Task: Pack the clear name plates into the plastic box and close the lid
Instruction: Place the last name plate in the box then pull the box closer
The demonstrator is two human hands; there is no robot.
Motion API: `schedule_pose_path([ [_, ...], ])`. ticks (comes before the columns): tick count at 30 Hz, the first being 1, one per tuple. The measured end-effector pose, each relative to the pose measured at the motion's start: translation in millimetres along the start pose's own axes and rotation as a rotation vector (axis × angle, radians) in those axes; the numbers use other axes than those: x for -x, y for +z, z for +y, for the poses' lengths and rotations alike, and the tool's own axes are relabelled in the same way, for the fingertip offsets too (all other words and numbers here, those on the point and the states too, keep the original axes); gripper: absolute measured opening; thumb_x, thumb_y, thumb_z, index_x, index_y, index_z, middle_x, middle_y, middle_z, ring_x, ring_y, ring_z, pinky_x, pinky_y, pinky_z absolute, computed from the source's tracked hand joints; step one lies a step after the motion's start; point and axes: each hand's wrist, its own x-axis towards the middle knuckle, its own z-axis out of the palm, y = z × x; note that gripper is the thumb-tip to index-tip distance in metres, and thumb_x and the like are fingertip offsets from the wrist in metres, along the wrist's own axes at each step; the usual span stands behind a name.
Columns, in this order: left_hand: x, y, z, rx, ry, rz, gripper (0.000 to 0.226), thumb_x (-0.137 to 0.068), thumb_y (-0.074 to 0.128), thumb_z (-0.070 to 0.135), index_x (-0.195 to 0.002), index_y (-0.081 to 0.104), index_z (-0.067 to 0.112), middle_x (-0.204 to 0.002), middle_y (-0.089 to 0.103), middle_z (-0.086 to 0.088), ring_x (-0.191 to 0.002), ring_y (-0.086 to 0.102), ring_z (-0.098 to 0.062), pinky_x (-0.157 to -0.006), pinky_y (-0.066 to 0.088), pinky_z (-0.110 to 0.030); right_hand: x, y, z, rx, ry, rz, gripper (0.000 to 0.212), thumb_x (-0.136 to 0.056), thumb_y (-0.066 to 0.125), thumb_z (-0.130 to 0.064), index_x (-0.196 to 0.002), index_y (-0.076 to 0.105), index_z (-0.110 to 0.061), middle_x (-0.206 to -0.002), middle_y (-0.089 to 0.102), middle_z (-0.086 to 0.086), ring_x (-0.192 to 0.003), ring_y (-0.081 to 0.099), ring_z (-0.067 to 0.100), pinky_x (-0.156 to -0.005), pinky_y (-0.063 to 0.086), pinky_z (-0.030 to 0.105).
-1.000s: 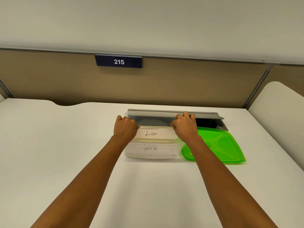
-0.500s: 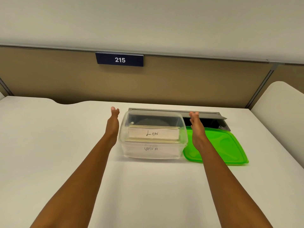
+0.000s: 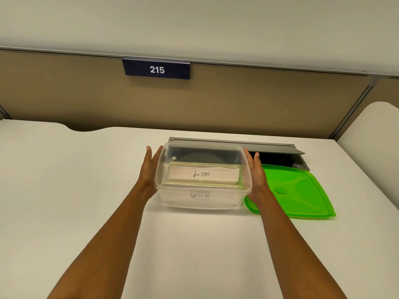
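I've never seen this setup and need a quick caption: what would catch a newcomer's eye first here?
The bright green lid lies flat on the white desk, right of the clear box, which is uncovered. Inside the box a name plate reads LION, and the left hand and right hand flank its sides with straight fingers. A dark sign reading 215 hangs on the partition behind.

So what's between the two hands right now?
Head view: the open plastic box, name plates inside, sits between left hand and right hand.

A white worktop (image 3: 64, 190) runs up to a tan partition (image 3: 259, 100) bearing a dark "215" sign (image 3: 157, 69), a grey cable hatch (image 3: 269, 146) open at its back edge.
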Motion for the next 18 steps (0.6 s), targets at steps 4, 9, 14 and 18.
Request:
schedule_pose_path([
  [4,0,0,-6,0.001,0.022,0.064,0.045,-0.101,0.021,0.045,-0.126,0.052,0.023,-0.113,0.063,-0.001,-0.103,0.06,-0.023,-0.084,0.054,-0.036,-3,-2,4,-0.048,0.041,0.017,0.046,-0.099,0.027,-0.049,-0.125,0.058,-0.026,-0.102,0.065,-0.005,-0.092,0.061,0.017,-0.085,0.049,0.035],
  [9,2,2,-9,-0.201,0.159,0.176,0.029,-0.101,0.035,0.03,-0.083,0.057,0.027,-0.083,0.062,0.001,-0.074,0.06,-0.015,-0.064,0.055,-0.022,-2,0,4,-0.018,0.054,0.078,0.031,-0.094,0.042,-0.046,-0.101,0.066,-0.027,-0.083,0.067,0.003,-0.076,0.063,0.019,-0.067,0.054,0.033],
  [14,11,-4,-4,-0.114,0.127,0.146,0.027,-0.099,0.04,0.031,-0.081,0.059,0.023,-0.064,0.071,0.006,-0.057,0.069,-0.012,-0.049,0.057,-0.021,11,5,1,-0.045,0.033,0.008,0.033,-0.094,0.044,-0.039,-0.079,0.071,-0.026,-0.06,0.072,-0.005,-0.052,0.069,0.01,-0.048,0.055,0.022],
  [18,27,-9,3,-0.001,0.113,0.077,0.026,-0.097,0.042,0.031,-0.083,0.062,0.022,-0.057,0.072,0.011,-0.05,0.069,-0.003,-0.046,0.055,-0.019,31,13,-5,-0.026,0.03,-0.014,0.03,-0.094,0.045,-0.039,-0.081,0.069,-0.026,-0.059,0.07,-0.005,-0.055,0.069,0.012,-0.051,0.055,0.022],
])
